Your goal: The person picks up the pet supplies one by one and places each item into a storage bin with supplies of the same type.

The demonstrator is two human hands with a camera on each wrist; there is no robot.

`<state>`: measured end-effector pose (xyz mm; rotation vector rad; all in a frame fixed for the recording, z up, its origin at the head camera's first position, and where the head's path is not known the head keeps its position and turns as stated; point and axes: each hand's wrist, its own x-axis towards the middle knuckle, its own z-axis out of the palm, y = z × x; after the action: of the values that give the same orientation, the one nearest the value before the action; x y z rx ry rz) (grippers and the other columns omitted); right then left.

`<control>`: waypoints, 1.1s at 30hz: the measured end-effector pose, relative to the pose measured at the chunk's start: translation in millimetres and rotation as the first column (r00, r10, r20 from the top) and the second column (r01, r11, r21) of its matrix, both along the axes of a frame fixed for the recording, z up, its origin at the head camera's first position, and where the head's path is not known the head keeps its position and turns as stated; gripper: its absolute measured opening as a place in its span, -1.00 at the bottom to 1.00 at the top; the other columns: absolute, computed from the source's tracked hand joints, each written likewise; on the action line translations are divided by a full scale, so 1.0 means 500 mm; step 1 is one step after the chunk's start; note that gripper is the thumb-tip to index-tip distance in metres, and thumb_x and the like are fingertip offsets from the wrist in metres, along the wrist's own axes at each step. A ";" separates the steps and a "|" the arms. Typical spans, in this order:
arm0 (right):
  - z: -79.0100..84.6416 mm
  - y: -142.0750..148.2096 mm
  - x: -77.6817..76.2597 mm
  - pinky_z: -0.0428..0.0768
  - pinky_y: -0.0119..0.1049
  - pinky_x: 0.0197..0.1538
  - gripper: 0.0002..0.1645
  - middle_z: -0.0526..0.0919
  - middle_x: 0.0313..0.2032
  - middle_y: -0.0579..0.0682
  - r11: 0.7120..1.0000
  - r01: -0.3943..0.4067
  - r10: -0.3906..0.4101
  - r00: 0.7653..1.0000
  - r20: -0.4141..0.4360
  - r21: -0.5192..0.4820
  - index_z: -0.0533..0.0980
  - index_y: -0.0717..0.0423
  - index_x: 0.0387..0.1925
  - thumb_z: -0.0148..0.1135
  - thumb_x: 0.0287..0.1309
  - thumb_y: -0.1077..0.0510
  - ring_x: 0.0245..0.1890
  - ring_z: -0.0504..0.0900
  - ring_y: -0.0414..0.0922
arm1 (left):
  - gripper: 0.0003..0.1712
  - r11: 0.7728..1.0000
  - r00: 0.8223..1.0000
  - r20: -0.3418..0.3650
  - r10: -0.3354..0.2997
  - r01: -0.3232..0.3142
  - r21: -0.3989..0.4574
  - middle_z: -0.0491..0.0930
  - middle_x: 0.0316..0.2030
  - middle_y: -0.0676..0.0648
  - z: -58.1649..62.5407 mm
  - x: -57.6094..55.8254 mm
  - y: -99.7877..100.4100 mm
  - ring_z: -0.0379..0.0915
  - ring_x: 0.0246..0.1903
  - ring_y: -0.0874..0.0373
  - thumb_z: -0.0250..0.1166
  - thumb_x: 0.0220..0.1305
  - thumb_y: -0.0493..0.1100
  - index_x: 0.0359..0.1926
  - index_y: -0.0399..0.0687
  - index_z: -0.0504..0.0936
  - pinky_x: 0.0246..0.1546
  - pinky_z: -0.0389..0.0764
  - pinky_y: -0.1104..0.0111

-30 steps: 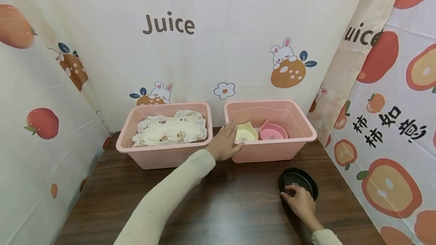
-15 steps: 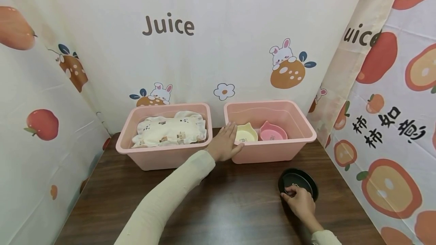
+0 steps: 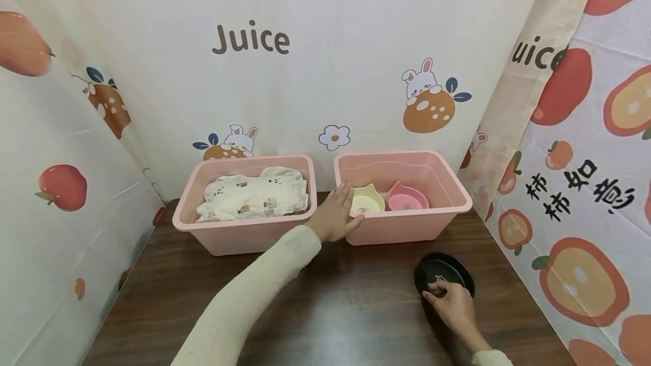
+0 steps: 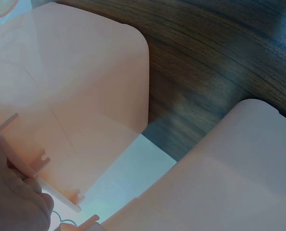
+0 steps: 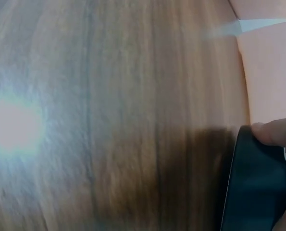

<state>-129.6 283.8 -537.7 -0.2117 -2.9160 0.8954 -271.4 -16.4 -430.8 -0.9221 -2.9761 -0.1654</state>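
In the head view my right hand [image 3: 451, 305] pinches the near left rim of a round black pet bowl [image 3: 441, 264] at the table's right front. Pale print shows on its inside, partly covered by my fingers. The right wrist view shows my thumb [image 5: 272, 132] on the rim of the dark bowl [image 5: 258, 183]. My left hand [image 3: 333, 213] rests with straight fingers on the left rim of the right pink bin [image 3: 396, 229]. Inside that bin lie a yellow cat-eared bowl [image 3: 370, 199] and a pink cat-eared bowl [image 3: 407, 196], side by side.
A second pink bin [image 3: 239, 239] stands to the left and holds a cream frilled cushion [image 3: 254, 195] with small animal prints. Both bins sit at the back of the brown wooden table [image 3: 346, 304]. Printed curtains [image 3: 330, 72] hang behind and at both sides.
My right hand and the black bowl's near left rim have shifted very slightly, and a little more of the wrist shows. The left hand stays on the bin's rim.
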 end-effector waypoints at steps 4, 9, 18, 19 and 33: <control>0.011 0.000 0.004 0.63 -0.13 -0.35 -0.81 0.75 -0.35 0.06 1.000 -0.024 0.023 1.000 -0.020 -0.017 0.71 0.10 -0.37 0.49 -0.11 0.14 -0.46 0.68 -0.13 | -0.09 1.000 1.000 -0.002 0.002 -0.002 0.001 -0.19 0.49 -0.24 0.000 0.001 0.000 -0.38 0.49 -0.04 -0.27 0.44 0.31 0.47 -0.33 -0.08 0.45 -0.09 0.17; 0.022 0.001 0.010 0.64 -0.12 -0.30 -0.80 0.75 -0.34 0.04 0.999 -0.044 0.043 0.999 -0.029 -0.021 0.71 0.11 -0.36 0.50 -0.10 0.15 -0.40 0.69 -0.08 | -0.09 1.000 1.000 -0.001 0.003 -0.003 0.001 -0.18 0.49 -0.24 0.004 0.003 0.000 -0.37 0.49 -0.04 -0.27 0.43 0.31 0.47 -0.33 -0.07 0.45 -0.12 0.18; 0.060 0.001 0.026 0.58 -0.38 -0.41 -0.79 0.75 -0.40 -0.01 0.998 -0.050 0.046 0.994 -0.095 -0.039 0.71 0.11 -0.39 0.54 -0.16 0.18 -0.44 0.66 -0.17 | -0.09 1.000 1.000 -0.017 -0.011 0.011 0.004 -0.14 0.48 -0.27 0.014 0.007 -0.002 -0.31 0.48 -0.09 -0.25 0.44 0.29 0.45 -0.37 -0.03 0.43 -0.03 0.13; 0.066 0.001 0.028 0.57 -0.40 -0.42 -0.79 0.75 -0.41 -0.02 0.998 -0.049 0.044 0.994 -0.101 -0.043 0.71 0.11 -0.39 0.54 -0.16 0.18 -0.45 0.66 -0.18 | -0.09 1.000 1.000 -0.019 -0.012 0.012 0.005 -0.14 0.48 -0.27 0.014 0.006 -0.002 -0.31 0.48 -0.09 -0.25 0.44 0.29 0.45 -0.37 -0.02 0.43 -0.03 0.13; 0.135 -0.003 0.051 0.48 -0.60 -0.46 -0.77 0.73 -0.51 -0.12 0.997 -0.067 0.056 0.947 -0.315 -0.025 0.70 0.02 -0.49 0.61 -0.31 0.24 -0.50 0.56 -0.44 | -0.09 1.000 1.000 0.002 -0.004 0.004 -0.002 -0.18 0.49 -0.25 0.008 0.004 -0.002 -0.35 0.48 -0.06 -0.28 0.44 0.30 0.46 -0.35 -0.06 0.44 -0.07 0.15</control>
<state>-104.1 282.5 -470.5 0.0202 -2.6252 0.8974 -269.2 -17.1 -427.0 -0.9293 -2.9766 -0.1627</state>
